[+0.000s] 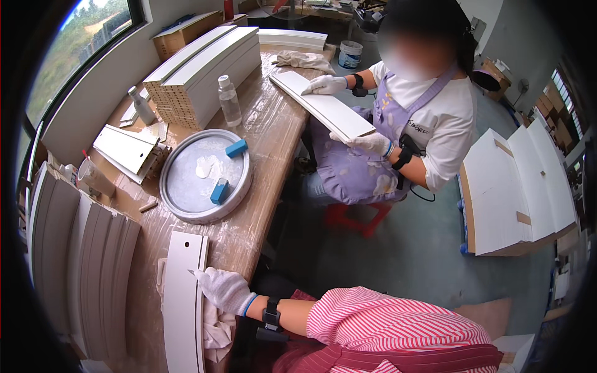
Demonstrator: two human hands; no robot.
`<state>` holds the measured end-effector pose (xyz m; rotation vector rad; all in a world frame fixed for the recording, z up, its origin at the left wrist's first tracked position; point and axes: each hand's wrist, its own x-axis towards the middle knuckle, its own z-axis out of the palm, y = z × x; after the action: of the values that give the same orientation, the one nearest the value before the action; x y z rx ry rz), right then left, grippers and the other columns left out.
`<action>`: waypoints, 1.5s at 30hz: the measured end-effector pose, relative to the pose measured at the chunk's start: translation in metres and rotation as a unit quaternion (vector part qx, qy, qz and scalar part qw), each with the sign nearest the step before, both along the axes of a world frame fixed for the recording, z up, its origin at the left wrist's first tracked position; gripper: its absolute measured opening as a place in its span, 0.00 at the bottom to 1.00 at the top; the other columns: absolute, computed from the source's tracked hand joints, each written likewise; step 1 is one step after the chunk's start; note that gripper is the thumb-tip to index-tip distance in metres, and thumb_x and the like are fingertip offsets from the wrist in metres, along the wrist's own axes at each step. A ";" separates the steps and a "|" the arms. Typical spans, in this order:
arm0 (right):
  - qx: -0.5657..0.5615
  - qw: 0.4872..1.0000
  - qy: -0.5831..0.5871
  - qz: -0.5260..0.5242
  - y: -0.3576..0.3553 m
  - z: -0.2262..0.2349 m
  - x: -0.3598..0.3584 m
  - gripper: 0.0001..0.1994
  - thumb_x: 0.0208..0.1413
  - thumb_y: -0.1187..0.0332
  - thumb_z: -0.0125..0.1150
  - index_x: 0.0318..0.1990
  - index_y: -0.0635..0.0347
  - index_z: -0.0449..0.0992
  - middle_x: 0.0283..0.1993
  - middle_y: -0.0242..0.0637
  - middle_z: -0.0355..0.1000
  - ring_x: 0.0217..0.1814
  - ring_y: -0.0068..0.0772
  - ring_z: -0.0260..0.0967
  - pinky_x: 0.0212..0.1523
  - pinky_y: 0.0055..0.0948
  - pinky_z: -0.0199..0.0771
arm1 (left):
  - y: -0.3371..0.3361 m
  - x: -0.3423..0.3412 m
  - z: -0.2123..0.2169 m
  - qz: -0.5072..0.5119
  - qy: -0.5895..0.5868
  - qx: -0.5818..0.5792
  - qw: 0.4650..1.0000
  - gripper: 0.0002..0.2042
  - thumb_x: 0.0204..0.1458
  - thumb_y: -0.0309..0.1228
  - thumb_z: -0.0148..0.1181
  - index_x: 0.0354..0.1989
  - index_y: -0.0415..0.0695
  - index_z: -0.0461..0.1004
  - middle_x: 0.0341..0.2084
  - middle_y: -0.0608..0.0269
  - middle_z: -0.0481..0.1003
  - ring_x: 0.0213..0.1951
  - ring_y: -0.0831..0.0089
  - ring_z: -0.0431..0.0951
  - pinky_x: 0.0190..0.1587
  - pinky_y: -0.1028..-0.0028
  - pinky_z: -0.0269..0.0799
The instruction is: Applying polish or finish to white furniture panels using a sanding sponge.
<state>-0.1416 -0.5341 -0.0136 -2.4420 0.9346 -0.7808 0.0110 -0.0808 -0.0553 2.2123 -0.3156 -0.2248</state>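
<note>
Over the film-wrapped brown table (268,152), at seven o'clock, your white-gloved right hand (225,291) (left unseen) grips a thin grey blade (192,271), probably trimming the long white panel (182,317); next, press lightly.

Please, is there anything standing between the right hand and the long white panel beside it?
Nothing visible stands between the right hand and the white panel: the hand overlaps its edge, with a small pointed tool over it. The crumpled cloth shows along that edge, not between them.
</note>
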 end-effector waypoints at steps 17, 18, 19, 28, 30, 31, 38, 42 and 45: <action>-0.027 0.998 -0.055 -0.024 0.003 -0.001 0.002 0.14 0.64 0.63 0.53 0.54 0.50 0.74 0.31 0.38 0.69 0.28 0.39 0.73 0.24 0.39 0.73 | 0.025 0.008 0.003 -0.020 0.083 -0.054 0.995 0.19 0.59 0.24 0.46 0.59 0.45 0.68 0.36 0.56 0.74 0.28 0.72 0.72 0.26 0.75 0.68; -0.025 0.997 -0.065 -0.020 0.004 0.000 0.002 0.14 0.64 0.63 0.53 0.54 0.50 0.74 0.31 0.38 0.69 0.28 0.39 0.73 0.24 0.39 0.73 | 0.027 0.012 -0.001 0.045 0.193 -0.143 0.970 0.19 0.59 0.24 0.45 0.59 0.44 0.68 0.36 0.55 0.74 0.26 0.72 0.71 0.23 0.75 0.67; -0.020 0.999 -0.041 -0.017 0.004 -0.001 0.002 0.13 0.64 0.63 0.51 0.54 0.50 0.73 0.33 0.38 0.70 0.29 0.40 0.74 0.26 0.39 0.75 | 0.028 0.014 -0.007 0.044 0.194 -0.143 0.970 0.19 0.59 0.24 0.45 0.59 0.44 0.68 0.36 0.55 0.74 0.26 0.72 0.71 0.23 0.75 0.67; -0.010 0.999 -0.032 -0.016 0.005 -0.006 0.007 0.10 0.63 0.64 0.52 0.49 0.52 0.72 0.34 0.40 0.71 0.30 0.42 0.76 0.27 0.41 0.77 | 0.007 0.006 0.005 0.162 0.238 -0.262 0.921 0.20 0.69 0.38 0.44 0.64 0.42 0.66 0.41 0.55 0.77 0.31 0.71 0.74 0.32 0.71 0.72; -0.009 1.000 -0.013 -0.022 0.004 -0.006 0.008 0.11 0.63 0.64 0.52 0.50 0.52 0.73 0.33 0.39 0.71 0.29 0.42 0.75 0.27 0.41 0.77 | -0.010 -0.010 0.020 0.181 0.158 -0.205 0.949 0.20 0.67 0.33 0.45 0.65 0.40 0.66 0.46 0.52 0.76 0.39 0.67 0.75 0.43 0.69 0.72; -0.012 1.000 0.007 -0.021 0.004 -0.006 0.007 0.13 0.63 0.64 0.52 0.52 0.52 0.73 0.34 0.39 0.72 0.30 0.41 0.75 0.27 0.40 0.77 | -0.016 -0.014 0.028 0.181 0.160 -0.205 0.949 0.20 0.67 0.33 0.45 0.65 0.40 0.66 0.46 0.52 0.76 0.39 0.67 0.75 0.43 0.69 0.72; -0.025 0.999 -0.016 -0.019 0.005 -0.002 0.003 0.12 0.64 0.63 0.50 0.51 0.52 0.73 0.34 0.37 0.70 0.31 0.39 0.74 0.28 0.39 0.76 | -0.010 -0.013 0.031 0.105 0.119 -0.097 0.983 0.24 0.53 0.24 0.49 0.61 0.37 0.67 0.47 0.49 0.74 0.42 0.62 0.74 0.46 0.67 0.72; -0.028 0.999 -0.038 -0.018 0.004 -0.001 0.003 0.12 0.64 0.64 0.50 0.51 0.52 0.73 0.34 0.37 0.70 0.30 0.39 0.74 0.28 0.39 0.76 | 0.015 0.000 0.012 -0.044 -0.018 0.000 0.999 0.29 0.41 0.21 0.57 0.59 0.39 0.69 0.44 0.50 0.74 0.41 0.59 0.73 0.47 0.66 0.72; -0.047 0.997 -0.047 -0.024 0.004 -0.003 0.004 0.11 0.63 0.64 0.50 0.50 0.52 0.73 0.34 0.37 0.70 0.30 0.38 0.74 0.27 0.38 0.76 | 0.027 0.007 -0.001 0.017 0.037 -0.062 0.997 0.33 0.35 0.21 0.60 0.59 0.40 0.69 0.44 0.49 0.74 0.42 0.58 0.74 0.46 0.67 0.73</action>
<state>-0.1376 -0.5304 -0.0167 -2.4465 0.9444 -0.9700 0.0184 -0.0540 -0.0567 2.0790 -0.2432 -0.2610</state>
